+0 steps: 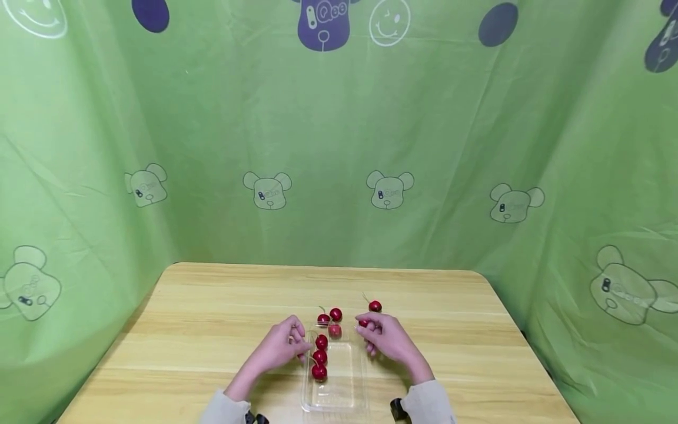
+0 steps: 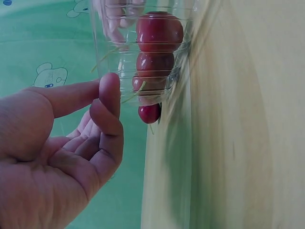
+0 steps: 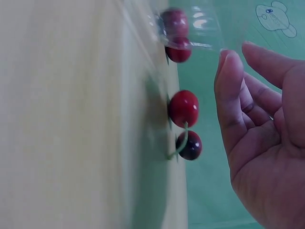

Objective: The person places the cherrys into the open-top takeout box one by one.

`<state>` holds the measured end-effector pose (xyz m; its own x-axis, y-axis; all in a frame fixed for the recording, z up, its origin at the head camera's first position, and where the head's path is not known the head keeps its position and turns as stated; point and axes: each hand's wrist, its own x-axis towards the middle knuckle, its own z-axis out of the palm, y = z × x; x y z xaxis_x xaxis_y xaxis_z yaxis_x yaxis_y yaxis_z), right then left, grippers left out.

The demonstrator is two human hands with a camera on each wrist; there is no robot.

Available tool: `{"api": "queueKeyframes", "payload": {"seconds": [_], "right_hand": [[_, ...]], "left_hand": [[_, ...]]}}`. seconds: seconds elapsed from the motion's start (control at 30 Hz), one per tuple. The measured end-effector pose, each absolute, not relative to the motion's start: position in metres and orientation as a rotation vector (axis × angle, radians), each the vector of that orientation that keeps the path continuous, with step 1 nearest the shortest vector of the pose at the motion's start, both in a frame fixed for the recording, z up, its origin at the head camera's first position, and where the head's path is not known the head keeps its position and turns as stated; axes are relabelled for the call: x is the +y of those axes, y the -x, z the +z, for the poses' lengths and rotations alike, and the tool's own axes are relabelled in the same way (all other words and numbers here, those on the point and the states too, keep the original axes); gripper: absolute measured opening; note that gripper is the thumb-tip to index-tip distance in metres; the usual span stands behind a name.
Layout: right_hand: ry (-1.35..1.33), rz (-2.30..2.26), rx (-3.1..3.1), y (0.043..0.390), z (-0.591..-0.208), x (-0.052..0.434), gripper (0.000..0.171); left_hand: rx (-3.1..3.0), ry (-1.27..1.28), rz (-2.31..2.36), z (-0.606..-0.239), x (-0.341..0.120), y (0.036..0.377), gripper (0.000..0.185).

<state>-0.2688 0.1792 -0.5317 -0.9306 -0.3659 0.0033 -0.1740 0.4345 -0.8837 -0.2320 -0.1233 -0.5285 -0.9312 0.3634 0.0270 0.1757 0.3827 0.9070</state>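
Note:
A clear plastic box (image 1: pixel 339 407) stands at the table's near middle. Three red cherries (image 1: pixel 319 357) line its left side, and one more shows at its far end. My left hand (image 1: pixel 281 346) is at the box's left wall, thumb and index finger (image 2: pixel 110 86) close together at the rim, other fingers bent. No cherry shows between them. My right hand (image 1: pixel 389 338) hovers off the far right corner; its thumb and index finger are apart with a gap between. Just beyond its fingers a cherry (image 1: pixel 363 323) is partly hidden, with another stemmed cherry (image 1: pixel 375 306) behind it.
Two cherries (image 1: pixel 336 315) lie on the wooden table (image 1: pixel 212 306) just past the box's far end. A green printed curtain (image 1: pixel 328 129) hangs behind the table and along both sides. Dark devices (image 1: pixel 398 408) are worn at the wrists by the pale sleeves.

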Motion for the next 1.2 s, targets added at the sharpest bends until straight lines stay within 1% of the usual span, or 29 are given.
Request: {"api": "queueKeyframes", "payload": {"seconds": [0.2, 0.33, 0.5, 0.67, 0.83, 1.2], "right_hand": [[0.433, -1.477, 2.604, 0.281, -0.514, 0.187, 0.037], [0.439, -1.402, 2.752, 0.303, -0.502, 0.193, 0.032], [0.446, -1.287, 2.896, 0.331, -0.497, 0.199, 0.031], [0.409, -1.188, 2.944, 0.355, -0.499, 0.201, 0.030], [0.378, -1.113, 2.950, 0.372, -0.505, 0.196, 0.027], [0.282, -1.053, 2.910, 0.386, -0.526, 0.184, 0.024]], "left_hand": [[2.421, -0.456, 1.603, -0.530, -0.124, 0.232, 0.029], [2.408, -0.445, 1.622, -0.530, -0.125, 0.234, 0.030], [2.388, -0.426, 1.652, -0.530, -0.124, 0.233, 0.035], [2.371, -0.397, 1.679, -0.530, -0.124, 0.232, 0.041], [2.369, -0.363, 1.672, -0.529, -0.124, 0.231, 0.046], [2.341, -0.316, 1.700, -0.531, -0.123, 0.231, 0.046]]}}
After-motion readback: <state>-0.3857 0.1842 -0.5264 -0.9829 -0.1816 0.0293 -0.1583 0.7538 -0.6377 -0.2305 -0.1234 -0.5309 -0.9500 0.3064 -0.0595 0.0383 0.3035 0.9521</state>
